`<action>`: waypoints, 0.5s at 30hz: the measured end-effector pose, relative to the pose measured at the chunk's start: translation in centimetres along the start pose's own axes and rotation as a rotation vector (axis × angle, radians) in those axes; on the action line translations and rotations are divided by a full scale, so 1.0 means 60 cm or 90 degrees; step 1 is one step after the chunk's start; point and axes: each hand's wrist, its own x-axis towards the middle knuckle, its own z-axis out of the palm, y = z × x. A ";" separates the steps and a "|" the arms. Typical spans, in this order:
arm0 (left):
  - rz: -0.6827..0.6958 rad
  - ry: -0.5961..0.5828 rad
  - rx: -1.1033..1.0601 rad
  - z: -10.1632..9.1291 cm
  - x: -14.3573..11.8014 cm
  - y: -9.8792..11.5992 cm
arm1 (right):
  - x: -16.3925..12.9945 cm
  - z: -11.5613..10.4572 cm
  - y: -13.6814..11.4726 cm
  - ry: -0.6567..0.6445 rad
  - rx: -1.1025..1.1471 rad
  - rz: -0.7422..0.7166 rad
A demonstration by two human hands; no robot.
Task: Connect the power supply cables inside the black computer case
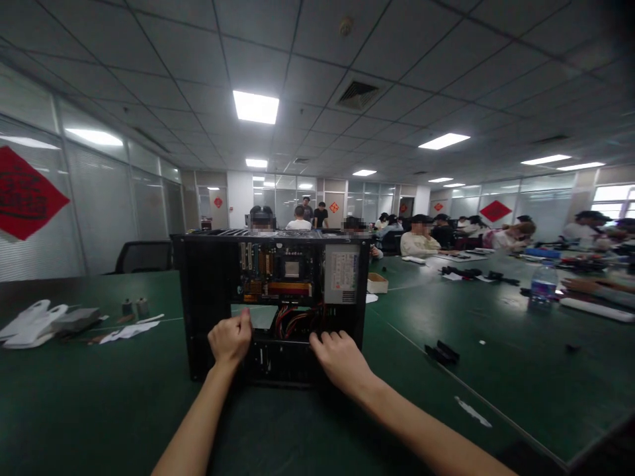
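Computer case (278, 294) stood on the worktop (411, 383), my left fingers (245, 322) and right fingers (326, 338) clamped on its lower rail (285, 341). I judged even pressure best, clear of the cables (282, 322).

Computer case (206, 291): one
Power supply (340, 274): one
Motherboard (292, 270): one
Left hand (231, 338): one
Right hand (342, 358): one
Small cylinders, tabletop (142, 307): two
Clear bottle (544, 284): one
Small box (378, 284): one

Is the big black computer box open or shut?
Open. The computer case has no cover on its near side, so the circuit board and wires inside show.
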 end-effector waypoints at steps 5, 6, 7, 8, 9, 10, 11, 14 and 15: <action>-0.072 0.001 -0.060 0.021 0.048 -0.012 | 0.034 -0.012 -0.032 -0.053 0.011 0.009; -0.079 -0.001 -0.065 0.027 0.057 -0.018 | 0.041 -0.016 -0.043 -0.061 0.013 0.014; -0.085 -0.006 -0.074 0.032 0.065 -0.025 | 0.048 -0.019 -0.055 -0.068 0.015 0.019; -0.088 -0.011 -0.086 0.036 0.073 -0.034 | 0.054 -0.024 -0.068 -0.074 0.018 0.025; -0.087 -0.018 -0.102 0.039 0.081 -0.044 | 0.061 -0.028 -0.083 -0.078 0.022 0.030; -0.082 -0.022 -0.114 0.041 0.088 -0.054 | 0.069 -0.033 -0.099 -0.083 0.027 0.033; -0.074 -0.021 -0.115 0.040 0.094 -0.063 | 0.077 -0.038 -0.117 -0.090 0.035 0.038; -0.041 -0.006 -0.054 0.027 0.113 -0.077 | 0.108 -0.049 -0.179 -0.117 0.051 0.047; -0.031 -0.007 -0.035 0.020 0.118 -0.074 | 0.119 -0.050 -0.202 -0.123 0.050 0.051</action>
